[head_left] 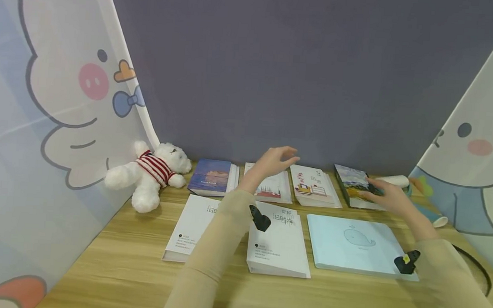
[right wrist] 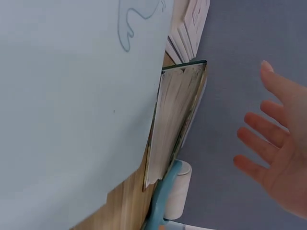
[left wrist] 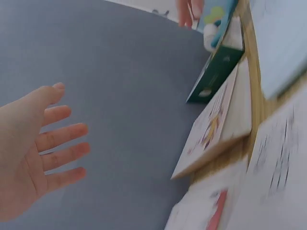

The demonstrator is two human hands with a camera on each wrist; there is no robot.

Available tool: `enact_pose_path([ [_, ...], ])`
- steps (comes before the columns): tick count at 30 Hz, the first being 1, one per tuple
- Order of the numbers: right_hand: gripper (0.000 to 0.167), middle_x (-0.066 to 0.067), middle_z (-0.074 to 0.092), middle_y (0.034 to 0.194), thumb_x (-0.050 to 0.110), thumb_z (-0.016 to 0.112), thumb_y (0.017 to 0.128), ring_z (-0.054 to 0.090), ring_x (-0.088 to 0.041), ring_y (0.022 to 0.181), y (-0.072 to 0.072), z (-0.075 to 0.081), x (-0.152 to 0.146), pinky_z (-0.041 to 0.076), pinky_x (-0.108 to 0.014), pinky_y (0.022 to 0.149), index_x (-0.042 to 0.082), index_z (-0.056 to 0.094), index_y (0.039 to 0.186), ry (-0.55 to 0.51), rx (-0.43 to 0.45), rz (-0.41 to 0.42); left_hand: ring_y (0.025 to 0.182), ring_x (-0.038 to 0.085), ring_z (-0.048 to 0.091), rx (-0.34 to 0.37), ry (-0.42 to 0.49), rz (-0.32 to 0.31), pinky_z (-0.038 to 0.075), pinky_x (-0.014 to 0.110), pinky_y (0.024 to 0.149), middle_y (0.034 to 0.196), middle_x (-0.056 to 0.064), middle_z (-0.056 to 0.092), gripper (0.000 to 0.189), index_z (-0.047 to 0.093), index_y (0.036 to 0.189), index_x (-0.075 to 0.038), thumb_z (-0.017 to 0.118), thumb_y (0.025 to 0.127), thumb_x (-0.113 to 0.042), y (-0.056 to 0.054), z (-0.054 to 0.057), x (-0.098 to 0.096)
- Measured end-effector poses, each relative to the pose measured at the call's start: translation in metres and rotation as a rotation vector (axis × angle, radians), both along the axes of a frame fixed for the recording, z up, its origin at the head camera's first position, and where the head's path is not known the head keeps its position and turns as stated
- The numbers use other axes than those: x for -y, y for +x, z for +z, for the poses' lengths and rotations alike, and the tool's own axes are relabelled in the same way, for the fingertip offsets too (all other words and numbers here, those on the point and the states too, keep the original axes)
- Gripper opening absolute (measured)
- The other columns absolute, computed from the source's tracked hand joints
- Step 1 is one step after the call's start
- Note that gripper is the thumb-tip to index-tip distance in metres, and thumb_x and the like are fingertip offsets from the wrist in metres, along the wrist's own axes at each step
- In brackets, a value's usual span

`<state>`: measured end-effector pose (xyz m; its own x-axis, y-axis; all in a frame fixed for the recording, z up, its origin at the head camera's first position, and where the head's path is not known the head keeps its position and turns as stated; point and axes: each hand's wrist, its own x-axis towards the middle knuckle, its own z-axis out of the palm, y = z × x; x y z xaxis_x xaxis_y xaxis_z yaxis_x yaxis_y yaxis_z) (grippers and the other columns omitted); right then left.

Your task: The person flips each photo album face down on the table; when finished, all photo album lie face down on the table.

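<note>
My left hand (head_left: pixel 274 161) hovers over the back row of photo albums, its fingers spread and holding nothing in the left wrist view. Below it lie an album with a red drawing (head_left: pixel 270 187) and a white album with a yellow-chair picture (head_left: pixel 314 186). At the back right, my right hand (head_left: pixel 390 196) overlaps the landscape-covered album (head_left: pixel 352 179) in the head view. The right wrist view shows that hand (right wrist: pixel 283 139) with fingers apart, off to one side of the thick album (right wrist: pixel 175 115), nothing in its grasp.
A blue album (head_left: pixel 211 176) and a plush bear (head_left: pixel 154 174) sit at the back left. Two white albums (head_left: pixel 276 250) and a pale blue whale album (head_left: pixel 338 247) form the front row. A white roll (head_left: pixel 397 180) and a black cable (head_left: pixel 478 267) lie at the right.
</note>
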<state>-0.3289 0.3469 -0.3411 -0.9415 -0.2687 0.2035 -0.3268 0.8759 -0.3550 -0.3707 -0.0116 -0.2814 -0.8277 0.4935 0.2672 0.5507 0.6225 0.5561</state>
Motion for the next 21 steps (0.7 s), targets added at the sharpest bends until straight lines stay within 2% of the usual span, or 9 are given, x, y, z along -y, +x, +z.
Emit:
enact_pose_path([
  [4,0.072,-0.041,0.033,0.137,0.040,0.055,0.094,0.036,-0.058,0.120,-0.006,-0.005,0.002,0.036,-0.067,0.093,-0.009,0.031,0.141,0.000,0.036,0.011,0.125,0.016,0.049,0.041,0.031,-0.018,0.042,0.036,0.103,0.135,0.000,0.055,0.046,0.046,0.138,-0.024,0.045,0.097,-0.044,-0.007,-0.013,-0.029],
  [7,0.074,-0.041,0.033,0.136,0.042,0.055,0.093,0.048,-0.054,0.110,-0.009,-0.009,0.003,0.039,-0.065,0.091,-0.010,0.031,0.141,0.006,0.061,0.000,0.124,0.017,0.050,0.076,0.051,-0.034,0.044,0.035,0.100,0.134,0.001,0.055,0.045,0.047,0.138,-0.023,0.045,0.098,-0.043,-0.009,-0.025,-0.050],
  [9,0.074,-0.041,0.034,0.135,0.042,0.055,0.093,0.048,-0.053,0.109,-0.011,-0.011,0.002,0.039,-0.064,0.091,-0.011,0.031,0.140,0.007,0.071,-0.001,0.123,0.017,0.051,0.095,0.049,-0.045,0.046,0.033,0.097,0.133,0.001,0.055,0.045,0.047,0.138,-0.023,0.044,0.098,-0.043,-0.010,-0.035,-0.064],
  [12,0.072,-0.042,0.035,0.134,0.039,0.055,0.094,0.045,-0.055,0.112,-0.013,-0.014,0.000,0.039,-0.064,0.091,-0.012,0.034,0.138,0.000,0.081,0.002,0.122,0.018,0.052,0.139,0.055,-0.062,0.049,0.030,0.093,0.133,0.001,0.055,0.043,0.047,0.138,-0.021,0.043,0.099,-0.040,-0.009,-0.050,-0.083],
  [14,0.070,-0.041,0.035,0.134,0.039,0.055,0.094,0.036,-0.058,0.118,-0.015,-0.017,-0.002,0.037,-0.065,0.092,-0.012,0.036,0.138,0.010,0.096,0.000,0.121,0.017,0.052,0.156,0.052,-0.081,0.049,0.027,0.092,0.133,0.002,0.055,0.043,0.047,0.138,-0.019,0.043,0.099,-0.038,-0.010,-0.059,-0.094],
  [21,0.073,-0.037,0.038,0.136,0.042,0.055,0.093,0.038,-0.057,0.119,-0.022,-0.030,-0.005,0.038,-0.065,0.091,-0.010,0.033,0.140,0.035,0.197,-0.010,0.119,0.015,0.054,0.195,0.068,-0.124,0.046,0.022,0.093,0.131,0.003,0.056,0.042,0.049,0.137,-0.015,0.044,0.100,-0.033,-0.010,-0.085,-0.124],
])
